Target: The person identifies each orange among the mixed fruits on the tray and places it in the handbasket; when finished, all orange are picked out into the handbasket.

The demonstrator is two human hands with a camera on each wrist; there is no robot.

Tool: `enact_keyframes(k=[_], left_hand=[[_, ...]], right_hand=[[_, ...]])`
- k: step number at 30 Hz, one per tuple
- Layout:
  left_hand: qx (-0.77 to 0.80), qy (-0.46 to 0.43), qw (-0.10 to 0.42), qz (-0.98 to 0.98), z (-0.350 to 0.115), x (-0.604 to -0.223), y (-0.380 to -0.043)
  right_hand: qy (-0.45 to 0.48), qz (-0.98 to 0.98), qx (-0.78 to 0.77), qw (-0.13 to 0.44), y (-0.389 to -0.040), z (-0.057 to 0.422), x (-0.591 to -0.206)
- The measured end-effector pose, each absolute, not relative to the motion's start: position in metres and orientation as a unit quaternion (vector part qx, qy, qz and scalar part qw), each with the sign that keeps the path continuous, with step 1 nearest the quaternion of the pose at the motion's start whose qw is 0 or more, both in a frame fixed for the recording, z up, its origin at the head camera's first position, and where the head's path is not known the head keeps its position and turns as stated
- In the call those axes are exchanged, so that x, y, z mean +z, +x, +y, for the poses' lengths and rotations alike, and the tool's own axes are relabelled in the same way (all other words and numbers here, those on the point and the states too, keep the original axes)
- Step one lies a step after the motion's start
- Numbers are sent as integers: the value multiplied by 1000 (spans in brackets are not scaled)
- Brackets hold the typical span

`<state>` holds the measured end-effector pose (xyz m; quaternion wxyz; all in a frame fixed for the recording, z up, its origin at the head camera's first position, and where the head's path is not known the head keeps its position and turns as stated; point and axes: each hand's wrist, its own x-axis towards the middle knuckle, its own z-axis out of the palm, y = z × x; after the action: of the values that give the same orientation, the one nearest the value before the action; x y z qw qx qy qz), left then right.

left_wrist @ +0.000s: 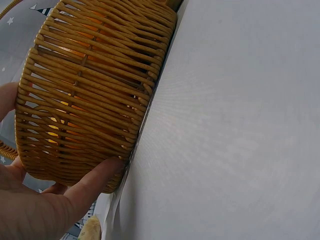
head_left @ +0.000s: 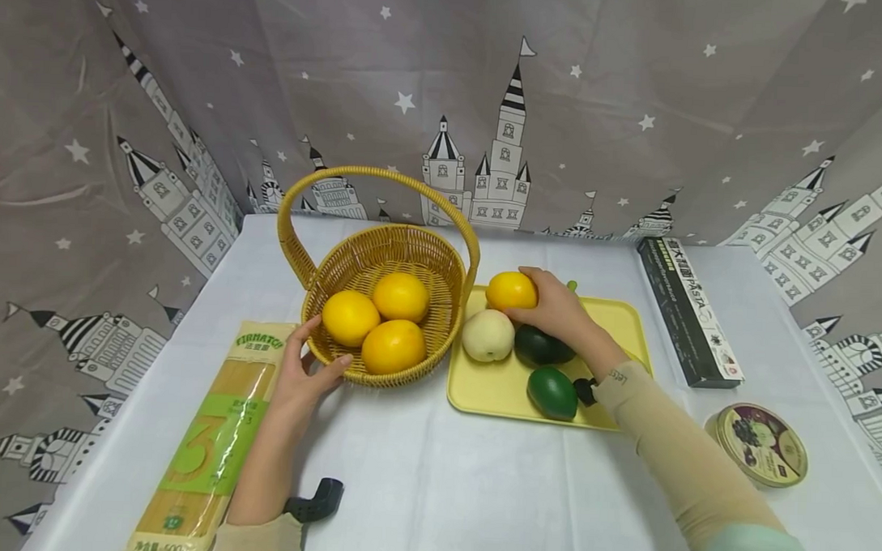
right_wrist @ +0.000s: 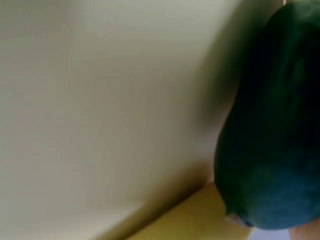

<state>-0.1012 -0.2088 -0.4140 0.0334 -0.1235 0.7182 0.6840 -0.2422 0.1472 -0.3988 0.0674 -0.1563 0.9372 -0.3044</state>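
Observation:
A round wicker basket (head_left: 441,263) with a tall handle holds three oranges (head_left: 400,297). My left hand (head_left: 302,376) grips its near left side, thumb against the weave (left_wrist: 80,95) in the left wrist view. Over the back left corner of a yellow tray (head_left: 473,398), my right hand (head_left: 560,312) holds another orange (head_left: 512,292) between thumb and fingers. A pale round fruit (head_left: 488,335) lies just in front of that orange. Beside it, partly under the right hand, is a dark green fruit (head_left: 541,346); a green pointed fruit (head_left: 551,393) lies nearer the front.
A pack of spaghetti (head_left: 209,446) lies left of the basket, beneath the left forearm in the head view. Right of the tray are a black pasta box (head_left: 688,312) and a round tin (head_left: 762,445). A printed grey curtain (head_left: 389,87) hangs behind the white table.

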Motion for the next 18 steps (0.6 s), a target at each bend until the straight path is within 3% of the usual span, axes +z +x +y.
enact_keyframes(k=[18], left_hand=[[675, -131, 39, 725, -210, -415, -102]], right_hand=[[-150, 929, -339, 8, -218, 151, -385]])
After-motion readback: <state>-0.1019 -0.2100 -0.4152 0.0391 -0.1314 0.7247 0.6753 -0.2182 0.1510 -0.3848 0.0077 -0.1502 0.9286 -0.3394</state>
